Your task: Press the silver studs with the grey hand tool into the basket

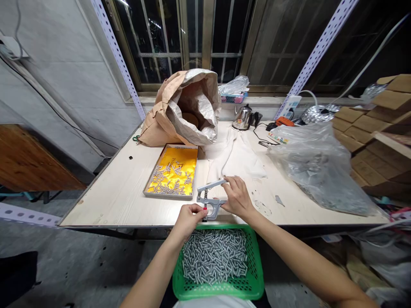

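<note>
Left fingers (193, 208) pinched the pliers' (209, 201) red tip (205, 208), right fingers (230, 183) the handles (215, 184); screws (215, 256) seemingly awaited work, finished count unclear.

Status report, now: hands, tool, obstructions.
Right hand gripping hand pliers. Left hand at pliers' red part. Green basket of metal parts below, not visibly blocking.
</note>
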Demonstrator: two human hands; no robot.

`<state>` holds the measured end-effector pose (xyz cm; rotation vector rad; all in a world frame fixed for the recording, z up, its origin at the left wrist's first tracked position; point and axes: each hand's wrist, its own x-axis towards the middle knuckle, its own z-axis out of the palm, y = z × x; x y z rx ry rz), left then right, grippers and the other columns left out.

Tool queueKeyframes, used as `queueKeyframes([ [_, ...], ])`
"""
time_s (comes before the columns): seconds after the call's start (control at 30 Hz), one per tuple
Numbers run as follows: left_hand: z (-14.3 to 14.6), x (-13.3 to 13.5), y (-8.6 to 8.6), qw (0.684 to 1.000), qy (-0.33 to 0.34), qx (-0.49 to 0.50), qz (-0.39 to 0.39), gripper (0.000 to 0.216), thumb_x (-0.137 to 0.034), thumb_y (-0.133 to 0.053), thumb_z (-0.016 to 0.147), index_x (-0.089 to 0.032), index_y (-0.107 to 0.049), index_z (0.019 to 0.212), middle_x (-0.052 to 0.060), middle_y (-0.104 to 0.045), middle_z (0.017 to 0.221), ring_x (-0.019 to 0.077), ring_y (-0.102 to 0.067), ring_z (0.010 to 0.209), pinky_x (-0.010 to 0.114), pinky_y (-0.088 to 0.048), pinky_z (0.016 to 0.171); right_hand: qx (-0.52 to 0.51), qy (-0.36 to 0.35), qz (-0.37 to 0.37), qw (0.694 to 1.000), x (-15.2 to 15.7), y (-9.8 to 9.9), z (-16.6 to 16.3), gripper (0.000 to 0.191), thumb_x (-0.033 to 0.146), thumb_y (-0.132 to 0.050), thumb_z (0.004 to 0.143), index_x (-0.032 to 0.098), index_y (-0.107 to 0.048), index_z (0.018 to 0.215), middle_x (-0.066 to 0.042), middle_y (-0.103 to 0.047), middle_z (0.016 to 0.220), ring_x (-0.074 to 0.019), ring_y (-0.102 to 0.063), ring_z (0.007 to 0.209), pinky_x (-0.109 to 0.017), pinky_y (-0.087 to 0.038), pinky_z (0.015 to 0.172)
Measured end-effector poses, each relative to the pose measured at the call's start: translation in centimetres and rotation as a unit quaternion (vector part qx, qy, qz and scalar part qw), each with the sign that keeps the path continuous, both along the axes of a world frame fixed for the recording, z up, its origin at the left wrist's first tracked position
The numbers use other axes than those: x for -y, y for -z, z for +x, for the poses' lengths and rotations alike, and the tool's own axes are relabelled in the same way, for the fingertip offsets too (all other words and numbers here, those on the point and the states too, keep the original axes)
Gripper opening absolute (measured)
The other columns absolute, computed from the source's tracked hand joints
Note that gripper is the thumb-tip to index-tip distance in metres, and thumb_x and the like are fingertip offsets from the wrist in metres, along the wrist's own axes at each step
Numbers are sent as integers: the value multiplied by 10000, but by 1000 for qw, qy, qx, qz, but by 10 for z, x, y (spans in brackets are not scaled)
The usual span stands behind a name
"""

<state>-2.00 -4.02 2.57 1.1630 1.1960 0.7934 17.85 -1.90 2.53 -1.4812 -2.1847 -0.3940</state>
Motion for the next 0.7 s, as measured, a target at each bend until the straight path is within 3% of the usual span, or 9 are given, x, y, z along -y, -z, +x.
queueKeyframes([
  [0.13, -2, 7, -7, 988, -41, -90, 118, 207, -346, -620, 687, -154, -625, 609, 34, -584, 658, 157, -521, 647, 257, -385, 619, -22, 9, 14, 1000, 12, 1, 0, 507, 333, -511, 740, 97, -474, 1188, -162, -441, 1286, -308, -317, 1244, -533, -157, 1082],
  [0.3, -14, 32, -34, 948, -82, -188, 243, 217, -323, -524, 790, -199, -594, 626, 44, -584, 701, 184, -535, 724, 271, -399, 670, -33, 19, 10, 999, 27, 7, 13, 548, 251, -489, 717, 101, -435, 1242, -158, -371, 1363, -314, -261, 1298, -564, -140, 1092],
  [0.43, -28, 40, -41, 943, 99, -217, 231, 145, -340, -592, 761, -212, -659, 749, 51, -636, 788, 201, -565, 787, 280, -409, 724, -34, 26, 19, 999, 34, 12, 28, 535, 249, -491, 730, 112, -436, 1244, -161, -383, 1341, -320, -278, 1289, -573, -174, 1079],
  [0.5, -35, 21, -36, 935, 118, -254, 218, 220, -348, -614, 743, -207, -672, 902, 72, -662, 889, 220, -579, 844, 295, -413, 774, -37, 32, 21, 999, 36, 14, 32, 528, 253, -492, 738, 122, -437, 1246, -158, -388, 1336, -325, -288, 1281, -586, -185, 1068],
  [0.57, -45, -16, -29, 915, 43, -338, 215, 275, -338, -562, 781, -173, -657, 979, 105, -670, 948, 236, -587, 872, 312, -411, 803, -39, 38, 24, 998, 36, 16, 34, 521, 253, -498, 740, 119, -445, 1240, -158, -389, 1335, -328, -294, 1275, -590, -191, 1063],
  [0.67, -60, -86, -20, 835, -77, -527, 139, 315, -341, -435, 859, -136, -661, 936, 137, -680, 948, 263, -604, 907, 316, -420, 767, -38, 42, 24, 998, 36, 16, 33, 507, 250, -516, 731, 104, -468, 1214, -163, -393, 1327, -326, -300, 1270, -584, -192, 1066],
  [0.7, -65, -106, -17, 824, -91, -546, 123, 328, -320, -428, 861, -100, -659, 936, 179, -671, 970, 292, -602, 929, 336, -419, 766, -37, 44, 25, 998, 36, 16, 32, 502, 247, -521, 728, 100, -475, 1206, -166, -394, 1323, -325, -300, 1270, -582, -191, 1067],
])
